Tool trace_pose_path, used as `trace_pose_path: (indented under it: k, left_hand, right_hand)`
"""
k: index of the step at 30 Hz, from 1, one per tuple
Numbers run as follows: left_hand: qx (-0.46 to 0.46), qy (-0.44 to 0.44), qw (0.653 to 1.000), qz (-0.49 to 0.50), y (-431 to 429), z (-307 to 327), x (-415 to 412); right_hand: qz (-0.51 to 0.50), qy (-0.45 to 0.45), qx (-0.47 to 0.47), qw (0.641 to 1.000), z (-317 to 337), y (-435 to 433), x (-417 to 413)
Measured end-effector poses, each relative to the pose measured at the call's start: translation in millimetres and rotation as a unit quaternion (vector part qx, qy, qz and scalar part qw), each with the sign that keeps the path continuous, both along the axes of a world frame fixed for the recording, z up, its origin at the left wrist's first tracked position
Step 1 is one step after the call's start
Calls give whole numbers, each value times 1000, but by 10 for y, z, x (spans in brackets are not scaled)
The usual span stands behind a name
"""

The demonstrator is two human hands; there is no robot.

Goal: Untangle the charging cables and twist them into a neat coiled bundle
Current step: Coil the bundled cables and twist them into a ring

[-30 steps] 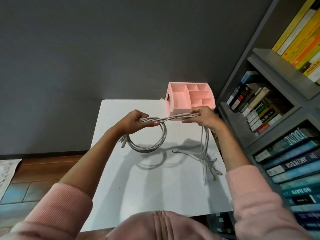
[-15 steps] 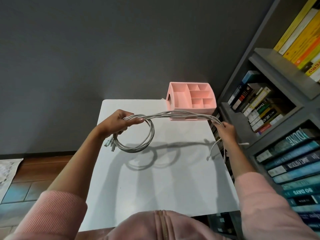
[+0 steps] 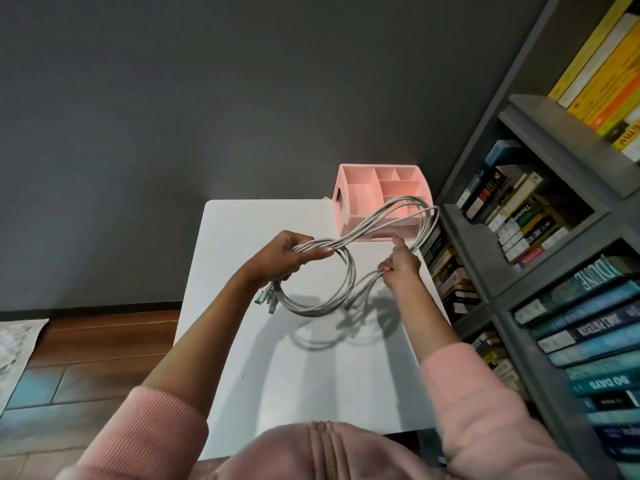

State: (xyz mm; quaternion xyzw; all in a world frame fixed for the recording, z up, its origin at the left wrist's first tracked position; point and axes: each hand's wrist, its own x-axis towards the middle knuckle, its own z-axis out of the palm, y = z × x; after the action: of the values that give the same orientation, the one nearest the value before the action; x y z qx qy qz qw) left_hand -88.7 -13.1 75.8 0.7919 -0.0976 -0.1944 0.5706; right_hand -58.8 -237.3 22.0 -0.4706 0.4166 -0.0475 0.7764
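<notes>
Seemingly halfway, the charging cables (image 3: 350, 271) hang gathered just in front of the pink organiser (image 3: 358, 188), one loop coiled under the left hand (image 3: 282, 256), whose fingers clamp the crossing, while the right hand (image 3: 398, 266) pinches a second, unclosed loop left to wind in.

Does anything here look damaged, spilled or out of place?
Nothing stands out. The cables hang in loops between the left hand and the right hand, above the table. The organizer stands upright. Some books lean on the shelf, nothing more.
</notes>
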Motion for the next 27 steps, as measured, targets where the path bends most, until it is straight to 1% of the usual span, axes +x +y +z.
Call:
trace_pose_path:
  k: [3,5,8,11,15,21,25,27]
  left_hand:
    - [-6,-1,1000,-1,-42,-5,-22]
    - [-17,-12,1000,-1,-36,40,-27]
    - [-79,-36,996,33,4,150,-10]
    - [-123,-61,988,70,51,261,70]
    - [-137,-70,985,78,80,372,115]
    - [-150,-75,982,91,142,431,127]
    - [-135,-68,984,89,152,404,115]
    - [-109,-65,989,75,123,369,104]
  right_hand:
    - [-1,-22,47,999,69,126,50]
    - [-8,-25,49,998,47,145,58]
    - [-22,16,50,998,-145,111,-42]
    - [8,69,24,997,-426,102,-192]
    - [55,100,-23,993,-591,102,-359]
    - [122,169,-113,972,-759,30,-572]
    - [110,179,-99,973,-744,50,-567]
    - [95,148,-49,983,-633,108,-469]
